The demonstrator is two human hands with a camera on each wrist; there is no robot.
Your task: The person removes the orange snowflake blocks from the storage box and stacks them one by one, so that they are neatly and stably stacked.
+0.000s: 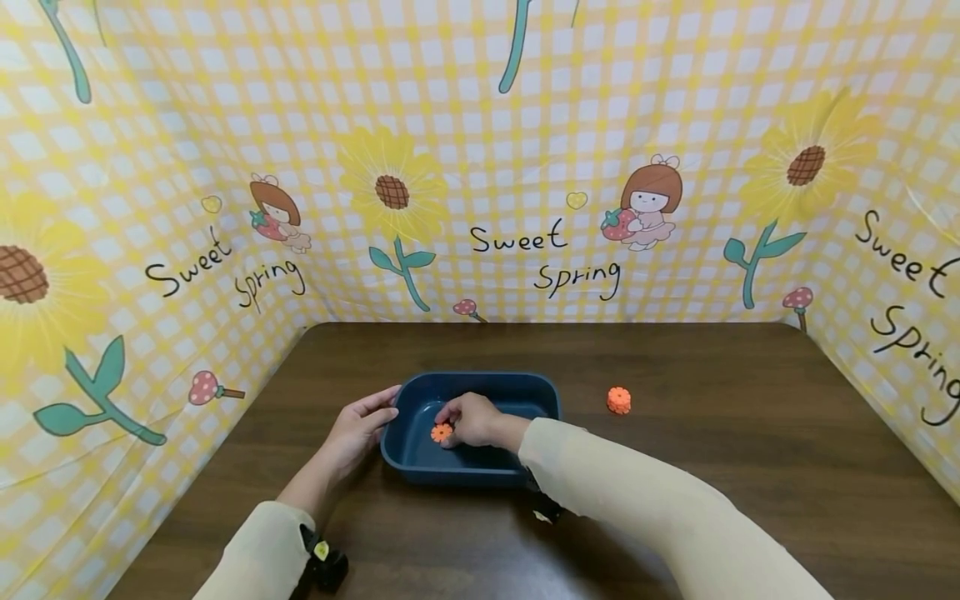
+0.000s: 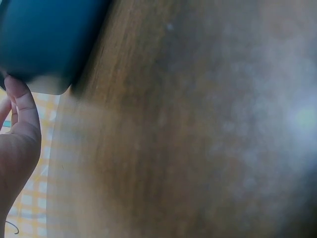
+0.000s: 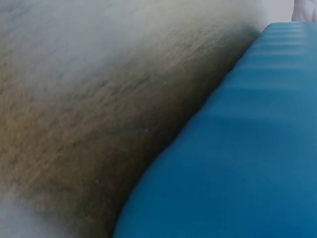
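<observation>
A dark blue plastic basin (image 1: 480,477) with rounded corners stands on the table. My left hand (image 1: 356,433) holds its left end, thumb at the rim; the left wrist view shows that hand (image 2: 20,129) against the basin's end (image 2: 49,39). Inside the basin, my right hand (image 1: 476,419) pinches an orange notched disc (image 1: 441,432) between thumb and fingers, low over the floor. To the right of the basin sits a small stack of similar orange notched discs (image 1: 618,401). The right wrist view mostly shows the basin's outer side (image 3: 237,163); the right hand's fingers are hidden there.
The dark brown wooden table (image 1: 712,467) extends around the basin. Yellow checked cloth (image 1: 495,167) printed with flowers hangs along the back and both sides. A black wrist camera (image 1: 326,571) hangs under the left sleeve.
</observation>
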